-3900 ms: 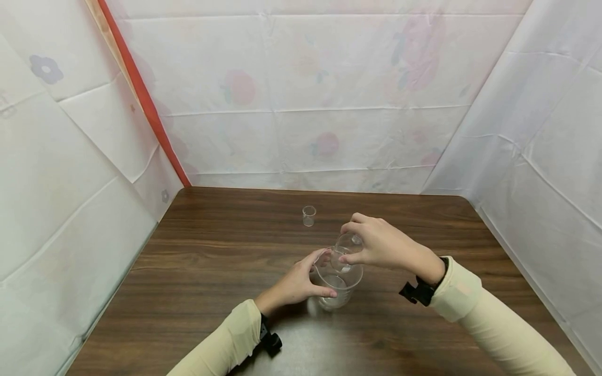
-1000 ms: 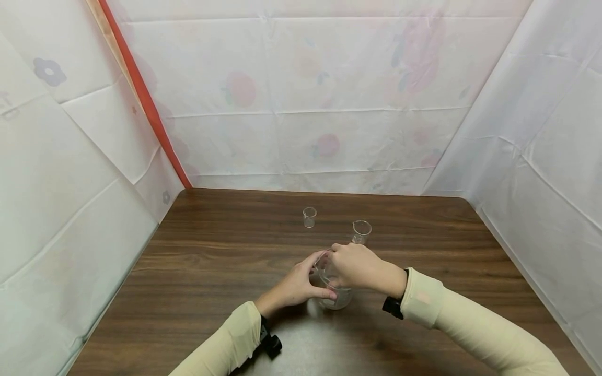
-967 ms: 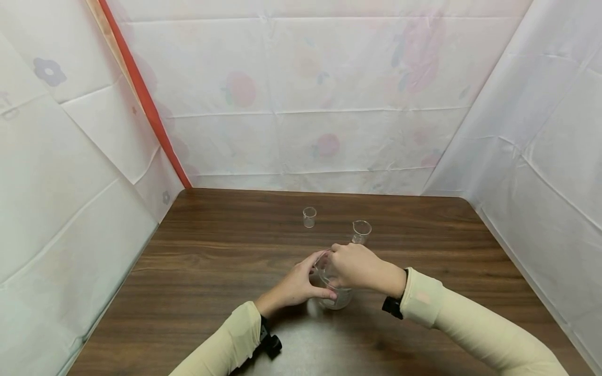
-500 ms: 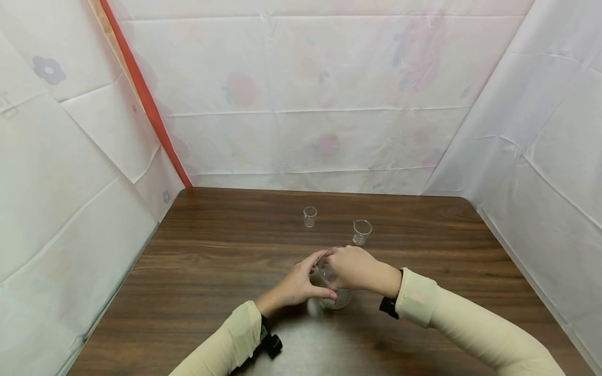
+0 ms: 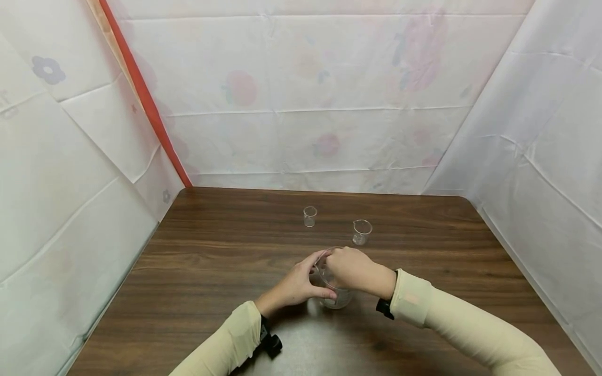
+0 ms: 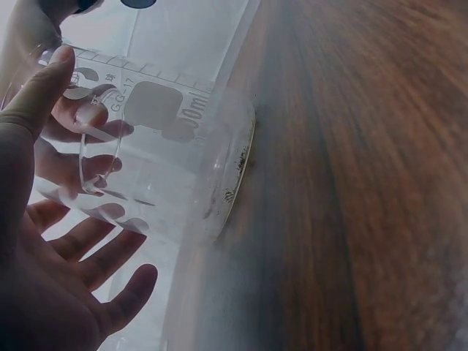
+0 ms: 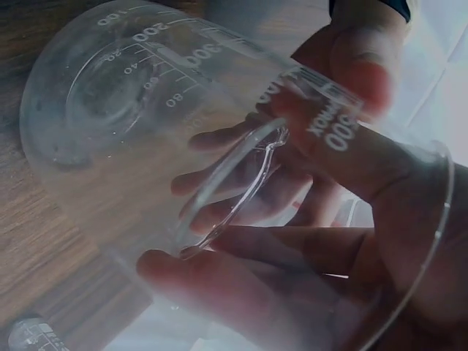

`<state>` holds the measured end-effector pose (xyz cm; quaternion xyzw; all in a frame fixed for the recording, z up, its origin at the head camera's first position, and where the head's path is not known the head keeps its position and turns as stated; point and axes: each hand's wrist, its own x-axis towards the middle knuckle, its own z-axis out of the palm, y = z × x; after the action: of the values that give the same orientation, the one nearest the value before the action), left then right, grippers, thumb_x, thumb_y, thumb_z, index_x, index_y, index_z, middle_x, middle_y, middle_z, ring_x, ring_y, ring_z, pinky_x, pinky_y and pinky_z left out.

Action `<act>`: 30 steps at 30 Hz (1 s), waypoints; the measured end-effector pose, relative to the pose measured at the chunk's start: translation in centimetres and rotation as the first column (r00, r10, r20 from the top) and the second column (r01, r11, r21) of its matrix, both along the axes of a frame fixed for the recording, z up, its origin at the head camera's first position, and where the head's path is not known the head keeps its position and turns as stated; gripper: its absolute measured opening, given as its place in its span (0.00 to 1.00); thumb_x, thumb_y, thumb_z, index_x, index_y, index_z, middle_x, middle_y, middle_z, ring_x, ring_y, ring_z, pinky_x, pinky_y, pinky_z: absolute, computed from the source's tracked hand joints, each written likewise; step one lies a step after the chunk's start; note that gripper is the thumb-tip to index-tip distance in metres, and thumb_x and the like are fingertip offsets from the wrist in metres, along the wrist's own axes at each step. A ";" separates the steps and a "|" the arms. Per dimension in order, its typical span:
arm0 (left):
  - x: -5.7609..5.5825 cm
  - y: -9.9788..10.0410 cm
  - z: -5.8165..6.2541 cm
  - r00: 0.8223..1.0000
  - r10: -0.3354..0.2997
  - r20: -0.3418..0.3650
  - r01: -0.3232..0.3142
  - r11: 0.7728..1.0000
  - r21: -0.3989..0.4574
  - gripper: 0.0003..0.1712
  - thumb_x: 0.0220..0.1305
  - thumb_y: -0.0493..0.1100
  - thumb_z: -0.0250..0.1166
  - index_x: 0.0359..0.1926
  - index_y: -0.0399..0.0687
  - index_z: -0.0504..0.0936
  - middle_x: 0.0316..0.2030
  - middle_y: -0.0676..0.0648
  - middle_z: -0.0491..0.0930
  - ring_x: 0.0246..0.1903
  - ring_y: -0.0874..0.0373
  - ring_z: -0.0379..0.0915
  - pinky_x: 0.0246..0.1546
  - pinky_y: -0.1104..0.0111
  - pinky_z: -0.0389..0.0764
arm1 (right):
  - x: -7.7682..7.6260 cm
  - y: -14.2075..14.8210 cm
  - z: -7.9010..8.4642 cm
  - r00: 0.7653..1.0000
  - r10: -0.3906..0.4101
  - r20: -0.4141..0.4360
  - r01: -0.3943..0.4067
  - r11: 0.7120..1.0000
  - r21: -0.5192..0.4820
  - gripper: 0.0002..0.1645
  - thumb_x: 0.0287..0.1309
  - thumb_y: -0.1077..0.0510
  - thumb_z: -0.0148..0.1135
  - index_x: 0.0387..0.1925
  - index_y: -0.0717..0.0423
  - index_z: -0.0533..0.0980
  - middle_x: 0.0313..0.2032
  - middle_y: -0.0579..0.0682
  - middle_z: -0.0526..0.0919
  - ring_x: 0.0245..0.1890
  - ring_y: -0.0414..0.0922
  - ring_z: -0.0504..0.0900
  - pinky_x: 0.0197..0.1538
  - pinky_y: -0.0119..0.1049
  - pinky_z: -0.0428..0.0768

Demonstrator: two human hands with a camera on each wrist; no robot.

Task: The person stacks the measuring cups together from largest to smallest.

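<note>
A large clear glass beaker (image 5: 337, 299) stands on the table, its side marked up to 500. My left hand (image 5: 297, 282) grips it, thumb on the near side and fingers on the far side. The right hand (image 5: 358, 269) reaches down through its mouth. Inside, that hand's thumb and fingers pinch the rim of a smaller beaker (image 7: 164, 80), whose graduations show through the outer glass in the right wrist view. This inner beaker's rim (image 6: 85, 164) also shows in the left wrist view. From the head, the right hand hides it.
Behind the hands stand two more glass beakers: a tiny one (image 5: 309, 217) toward the back and a slightly bigger spouted one (image 5: 361, 233) to its right. The brown wooden table (image 5: 211, 261) is bordered by white patterned sheets (image 5: 282, 141) at the back and sides.
Since the earliest frame, my right hand has lowered the smaller beaker into the large one, uncovering the spouted beaker behind. Over the last second it shifts slightly left. The left hand stays put.
</note>
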<state>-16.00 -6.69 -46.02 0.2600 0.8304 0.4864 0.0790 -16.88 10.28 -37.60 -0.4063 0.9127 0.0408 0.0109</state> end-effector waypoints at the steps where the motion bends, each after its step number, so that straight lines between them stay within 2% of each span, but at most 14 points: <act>1: 0.0 0.0 0.0 1.000 -0.001 -0.001 0.001 1.000 0.002 0.55 0.47 0.55 0.78 0.73 0.56 0.59 0.71 0.52 0.65 0.65 0.55 0.66 0.61 0.56 0.74 | 0.0 0.0 0.0 1.000 0.007 -0.004 -0.007 1.000 -0.006 0.19 0.40 0.45 0.77 0.30 0.53 0.83 0.29 0.46 0.85 0.27 0.42 0.83 0.33 0.38 0.82; 6: 0.0 0.0 0.0 1.000 -0.004 -0.007 0.004 1.000 0.013 0.55 0.47 0.55 0.78 0.73 0.56 0.59 0.71 0.53 0.64 0.66 0.55 0.66 0.61 0.55 0.74 | -0.1 0.0 0.1 0.999 0.031 -0.005 -0.031 0.999 -0.012 0.16 0.41 0.48 0.77 0.27 0.54 0.82 0.23 0.45 0.83 0.23 0.41 0.80 0.29 0.37 0.80; 13: -0.1 0.0 0.1 1.000 -0.001 -0.007 0.001 1.000 0.009 0.55 0.47 0.55 0.78 0.73 0.54 0.59 0.70 0.51 0.66 0.65 0.53 0.67 0.60 0.56 0.74 | 0.0 0.1 0.6 1.000 0.001 0.014 -0.001 0.999 0.039 0.18 0.46 0.45 0.75 0.29 0.55 0.83 0.24 0.48 0.85 0.26 0.46 0.84 0.34 0.40 0.83; 17: -0.2 0.0 0.1 1.000 0.006 0.002 -0.006 1.000 0.010 0.55 0.47 0.54 0.78 0.73 0.53 0.60 0.69 0.50 0.66 0.64 0.53 0.68 0.59 0.56 0.75 | -0.1 0.2 0.6 1.000 0.019 -0.010 -0.019 1.000 0.007 0.15 0.48 0.48 0.73 0.23 0.53 0.81 0.17 0.45 0.79 0.18 0.42 0.77 0.25 0.35 0.77; 20: -0.2 0.0 0.1 1.000 0.010 0.005 -0.010 1.000 0.008 0.54 0.46 0.54 0.78 0.72 0.52 0.60 0.69 0.49 0.67 0.63 0.52 0.70 0.59 0.55 0.75 | -0.1 0.2 0.5 1.000 0.006 0.015 -0.006 1.000 -0.022 0.15 0.51 0.50 0.72 0.21 0.54 0.79 0.15 0.45 0.76 0.15 0.39 0.71 0.21 0.32 0.70; 22: -0.3 0.0 0.1 1.000 0.011 0.005 -0.011 1.000 0.007 0.55 0.46 0.54 0.79 0.72 0.52 0.61 0.68 0.48 0.68 0.62 0.52 0.70 0.59 0.55 0.75 | -0.1 0.2 0.6 0.999 -0.012 0.033 0.013 0.999 -0.033 0.14 0.52 0.49 0.72 0.24 0.55 0.81 0.18 0.45 0.79 0.16 0.39 0.73 0.21 0.31 0.70; 27: -0.2 -0.1 0.0 1.000 0.006 0.007 -0.006 1.000 0.006 0.55 0.47 0.53 0.78 0.72 0.48 0.61 0.69 0.47 0.67 0.64 0.52 0.69 0.60 0.56 0.75 | 0.1 0.2 1.1 0.999 -0.028 0.035 0.029 0.999 -0.044 0.17 0.51 0.46 0.73 0.35 0.54 0.84 0.30 0.48 0.87 0.25 0.43 0.84 0.28 0.35 0.81; 30: -0.1 -0.1 0.0 1.000 0.002 0.015 -0.002 1.000 0.006 0.55 0.47 0.53 0.78 0.72 0.47 0.60 0.68 0.47 0.68 0.63 0.52 0.69 0.60 0.56 0.75 | 0.3 0.3 1.5 0.999 -0.039 0.038 0.041 0.998 -0.050 0.18 0.49 0.45 0.73 0.36 0.53 0.84 0.29 0.47 0.87 0.26 0.43 0.84 0.29 0.38 0.82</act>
<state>-16.08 -6.78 -46.00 0.2560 0.8286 0.4908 0.0839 -16.63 10.61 -36.07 -0.3889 0.9210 0.0099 0.0183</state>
